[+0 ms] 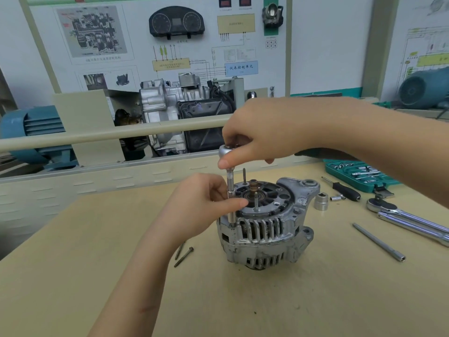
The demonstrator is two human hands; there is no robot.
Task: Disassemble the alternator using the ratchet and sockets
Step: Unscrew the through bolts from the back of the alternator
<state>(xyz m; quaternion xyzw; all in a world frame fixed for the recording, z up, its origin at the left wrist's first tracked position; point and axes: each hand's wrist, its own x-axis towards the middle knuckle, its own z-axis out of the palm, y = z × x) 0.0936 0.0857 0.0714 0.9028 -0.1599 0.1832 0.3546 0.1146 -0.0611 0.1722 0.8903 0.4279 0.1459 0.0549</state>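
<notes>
A silver alternator (267, 227) stands on the tan workbench (97, 251), its open end facing up with a copper slip-ring shaft at the centre. A small ratchet (224, 150) with a thin extension and socket (230, 205) stands upright on a bolt at the alternator's left rim. My right hand (262, 132) grips the ratchet head from above. My left hand (201, 205) pinches the extension between thumb and fingers about halfway down.
Two long loose bolts (183, 256) lie left of the alternator. To the right lie a large socket (321, 201), a small socket (337, 198), a black-handled driver (345, 190), a long extension bar (379, 242), large ratchets (408, 217) and a green socket case (359, 173).
</notes>
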